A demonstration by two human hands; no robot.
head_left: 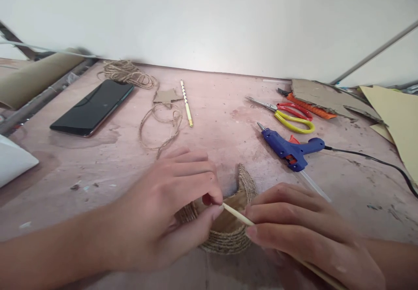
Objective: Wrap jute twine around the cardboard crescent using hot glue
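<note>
A thin pale wooden stick [237,215] runs slantwise between my hands. My left hand [176,198] is closed, its thumb and forefinger pinching the stick's tip. My right hand [303,229] grips the stick further along, and the stick's rear end shows below that palm. Under both hands is a curved cardboard piece with jute twine [225,242] laid in rows along its edge; one horn of it points up, and the left part is mostly covered by my left hand. A loose strand of twine [160,139] leads toward my left fingers.
Behind my left hand are a black phone [94,107], a twine bundle [126,73], a cardboard scrap [166,96] and a pencil [187,105]. At right lie a blue glue gun [290,146] with its cord, scissors [285,115], an orange cutter [311,106] and cardboard pieces [326,94].
</note>
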